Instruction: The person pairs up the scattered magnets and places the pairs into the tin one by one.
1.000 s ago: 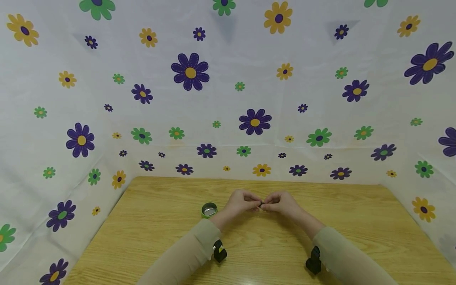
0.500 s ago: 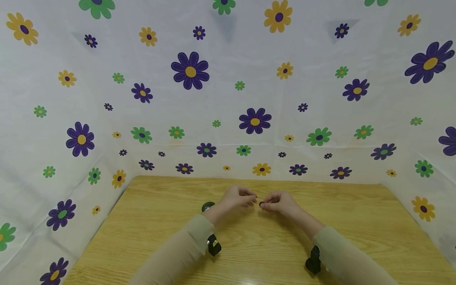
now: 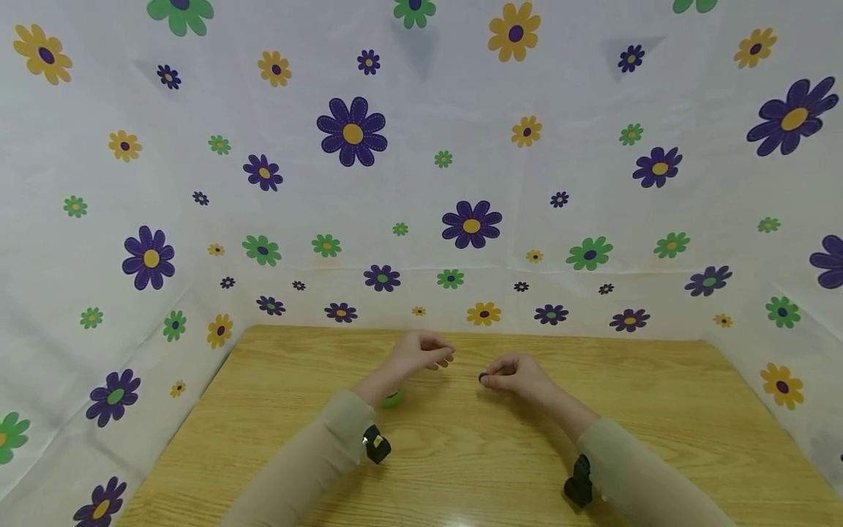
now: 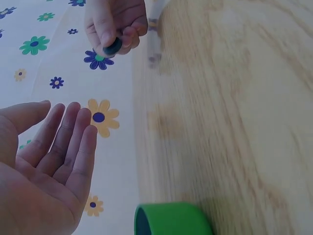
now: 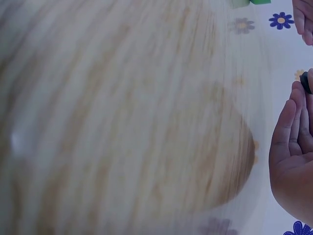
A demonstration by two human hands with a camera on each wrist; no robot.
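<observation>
My right hand [image 3: 522,375] pinches a small, dark, round disc-like piece [image 4: 112,46] between thumb and fingertips, above the table. Its exact kind is too small to tell. To the left, my left hand [image 3: 418,353] holds nothing; in the left wrist view its fingers [image 4: 76,142] are loosely extended and apart from the dark piece. A green round container [image 4: 178,220] lies close by my left hand, mostly hidden behind the left wrist in the head view. In the right wrist view only part of my right hand [image 5: 293,156] shows, with the dark piece at the frame's edge.
The wooden table [image 3: 487,461] runs back to a white cloth [image 3: 421,183] printed with flowers, which also hangs at both sides. Black cameras [image 3: 377,444] are strapped at both wrists.
The left hand has let go of the dark piece and moved left, away from the right hand, its forearm now covering much of the green container. The right hand stays put, still pinching the piece.
</observation>
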